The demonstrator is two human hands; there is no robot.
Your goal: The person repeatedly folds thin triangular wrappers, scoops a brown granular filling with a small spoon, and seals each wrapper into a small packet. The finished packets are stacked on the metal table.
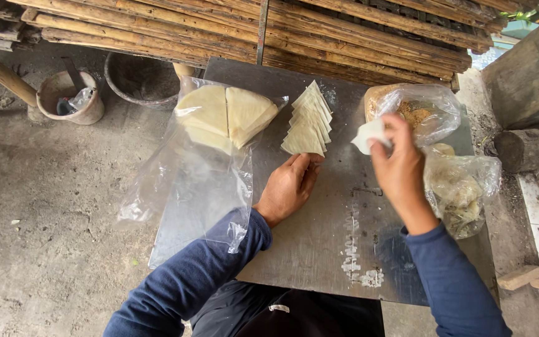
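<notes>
**Hands at the wrapper stack on a metal surface**

While the left hand (289, 186) lies mid-frame with fingers loosely extended, its fingertips touch the lower corner of a fanned stack of pale triangular wrappers (309, 123) just above it. The hand is open, gripping nothing. Right hand (399, 163), right of centre, is raised off the surface and pinched closed on a single pale wrapper piece (370, 135), held between thumb and fingers. Both arms in dark blue sleeves.

The metal surface (319, 243) fills the middle of the frame, with white smears near its lower edge. Upper left of it: a clear plastic bag (188, 181) with wedge-shaped sheets (227, 115) lying on it, the bag hanging over the surface's left edge. Upper right: a bowl under clear plastic (414, 107) holding brownish filling. Just below that, a second plastic bag (463, 193) with pale contents; I cannot tell what. Bamboo poles (344, 31) run across the top. Two round tubs (70, 93) sit on the ground, upper left.
</notes>
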